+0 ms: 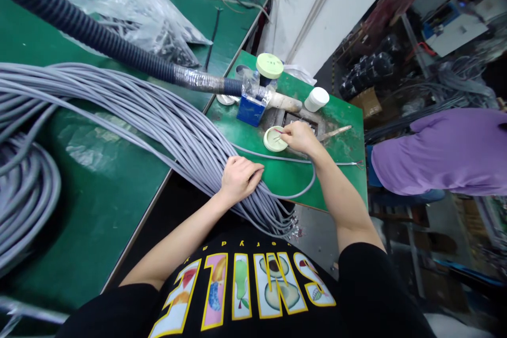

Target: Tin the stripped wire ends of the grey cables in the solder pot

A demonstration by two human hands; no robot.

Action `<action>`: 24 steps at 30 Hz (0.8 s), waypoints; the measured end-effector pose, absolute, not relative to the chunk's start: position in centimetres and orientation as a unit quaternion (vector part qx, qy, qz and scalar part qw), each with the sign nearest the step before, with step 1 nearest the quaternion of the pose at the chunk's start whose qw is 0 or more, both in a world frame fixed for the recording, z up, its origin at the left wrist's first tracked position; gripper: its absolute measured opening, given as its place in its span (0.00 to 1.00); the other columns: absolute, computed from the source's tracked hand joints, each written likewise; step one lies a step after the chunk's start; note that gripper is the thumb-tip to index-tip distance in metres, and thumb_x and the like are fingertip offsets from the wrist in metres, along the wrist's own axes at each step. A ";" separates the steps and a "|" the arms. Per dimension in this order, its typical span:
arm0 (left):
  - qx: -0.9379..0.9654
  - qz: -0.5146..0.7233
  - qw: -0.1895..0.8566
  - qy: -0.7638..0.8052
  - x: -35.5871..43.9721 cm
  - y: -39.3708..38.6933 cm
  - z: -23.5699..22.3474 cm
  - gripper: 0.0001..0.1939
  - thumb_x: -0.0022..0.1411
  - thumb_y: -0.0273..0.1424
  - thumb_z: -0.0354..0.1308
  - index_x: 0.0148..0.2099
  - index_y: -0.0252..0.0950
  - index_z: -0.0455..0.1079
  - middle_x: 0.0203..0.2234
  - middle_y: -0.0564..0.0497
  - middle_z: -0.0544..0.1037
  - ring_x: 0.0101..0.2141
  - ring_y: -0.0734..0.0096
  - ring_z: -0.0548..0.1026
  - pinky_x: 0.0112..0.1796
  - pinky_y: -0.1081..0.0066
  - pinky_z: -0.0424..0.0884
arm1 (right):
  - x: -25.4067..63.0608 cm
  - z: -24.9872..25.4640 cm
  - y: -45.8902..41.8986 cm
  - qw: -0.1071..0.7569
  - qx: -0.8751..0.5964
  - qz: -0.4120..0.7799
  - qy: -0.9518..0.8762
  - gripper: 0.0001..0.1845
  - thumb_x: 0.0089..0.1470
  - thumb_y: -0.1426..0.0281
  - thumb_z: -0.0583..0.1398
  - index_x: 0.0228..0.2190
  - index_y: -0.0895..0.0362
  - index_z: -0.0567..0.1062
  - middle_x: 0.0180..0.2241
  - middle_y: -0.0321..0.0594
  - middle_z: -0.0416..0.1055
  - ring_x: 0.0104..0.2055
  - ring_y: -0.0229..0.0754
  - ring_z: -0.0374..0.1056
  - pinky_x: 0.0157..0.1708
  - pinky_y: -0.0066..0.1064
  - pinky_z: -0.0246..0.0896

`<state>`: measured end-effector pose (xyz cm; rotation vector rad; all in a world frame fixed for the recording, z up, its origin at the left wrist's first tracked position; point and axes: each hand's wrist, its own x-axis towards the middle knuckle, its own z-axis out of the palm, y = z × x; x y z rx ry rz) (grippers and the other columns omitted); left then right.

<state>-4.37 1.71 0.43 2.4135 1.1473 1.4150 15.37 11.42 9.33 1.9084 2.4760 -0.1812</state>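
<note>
a large green workbench [95,211] fills the left side, and across it sprawls a thick bundle of grey cables [158,116], its near end hanging off the edge in front of the person. a smaller green bench [344,142] adjoins on the right; beyond it a co-worker in a purple top [443,153] is bent over. a black corrugated hose [130,53] slants across from the upper left, passing above the bundle and hiding part of the large bench; its taped nozzle [283,100] juts over the smaller one. behind the hose lies a clear plastic bag [146,16] of small parts.

the left hand [241,177] rests on top of the cables, fingers bent over them; how firmly they close cannot be told. the right hand [299,137] pinches thin wires [279,132] narrowly between thumb and fingers, their tips over a shallow cream dish [274,140] on the smaller bench. its forearm crosses above a single grey cable [269,157] with a stripped end, and the hand partly covers a metal-framed tray [297,120].

a blue box [251,111] stands under the hose, close behind the dish, beside a pale-green-lidded jar [270,66]. a white tub [317,99] and a flat stick [337,132] sit farther right.
</note>
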 end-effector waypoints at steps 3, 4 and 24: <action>0.797 0.461 0.064 0.386 -4.3 1.7 0.5 0.04 0.62 0.28 0.54 0.37 0.38 0.71 0.27 0.52 0.80 0.28 0.70 0.74 0.39 0.63 0.63 | 17.5 10.5 11.2 -0.048 0.632 -0.071 0.770 0.14 0.49 0.67 0.55 0.23 0.60 0.78 0.22 0.40 0.72 0.26 0.39 0.63 0.25 0.30 0.44; 0.796 0.460 0.064 0.387 -4.3 1.7 0.5 0.04 0.62 0.28 0.54 0.37 0.38 0.71 0.27 0.53 0.79 0.28 0.70 0.74 0.39 0.63 0.63 | 18.3 10.7 11.2 -0.059 0.649 -0.072 0.755 0.14 0.49 0.67 0.55 0.22 0.60 0.78 0.21 0.39 0.71 0.25 0.39 0.63 0.24 0.29 0.45; 0.803 0.457 0.067 0.377 -4.2 1.9 0.4 0.04 0.61 0.27 0.55 0.38 0.38 0.70 0.28 0.53 0.80 0.31 0.70 0.76 0.39 0.63 0.62 | 23.1 6.8 15.8 0.010 0.767 -0.051 0.639 0.12 0.47 0.69 0.58 0.30 0.59 0.80 0.35 0.50 0.77 0.40 0.49 0.71 0.38 0.33 0.62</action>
